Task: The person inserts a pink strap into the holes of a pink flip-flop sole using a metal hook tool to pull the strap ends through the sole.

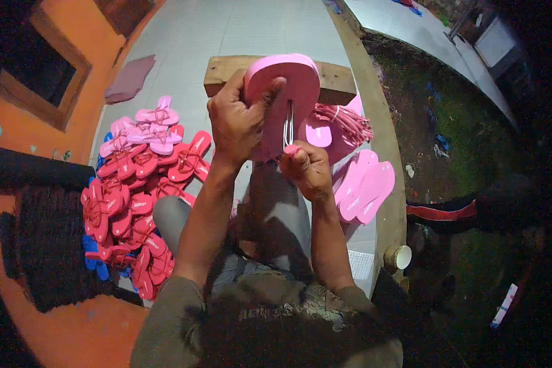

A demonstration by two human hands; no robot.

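My left hand (236,116) grips a pink flip-flop sole (297,73), fingers round its left edge and thumb pressed on the face towards me. My right hand (310,172) is closed just below the sole, on a thin metal tool (288,126) with two narrow bright shanks. The upper end of the tool meets the sole at a small dark hole. A small reddish-pink piece (292,149) shows at my right thumb; whether it is a handle or part of a strap I cannot tell. Behind the sole lies a wooden block (221,72).
Finished red and pink flip-flops (144,168) are heaped on the left, some blue ones beneath. To the right lie a bundle of pink straps (346,122) and pink soles (365,187). A pale cup (398,257) stands by the floor's right edge; an orange wall (98,37) is left.
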